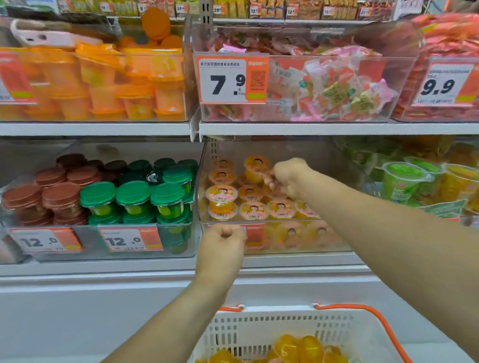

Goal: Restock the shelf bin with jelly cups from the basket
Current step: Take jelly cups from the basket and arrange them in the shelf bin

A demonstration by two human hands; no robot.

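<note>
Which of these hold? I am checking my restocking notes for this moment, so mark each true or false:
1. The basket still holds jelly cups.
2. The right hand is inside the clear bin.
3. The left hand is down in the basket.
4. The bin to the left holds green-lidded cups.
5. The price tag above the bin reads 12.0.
1. True: orange jelly cups lie in the white basket.
2. True: the right hand reaches in among the cups in the clear bin.
3. False: the left hand is curled at the bin's front edge, above the basket.
4. True: green-lidded cups stand there.
5. False: that price tag reads 7.9.
</note>
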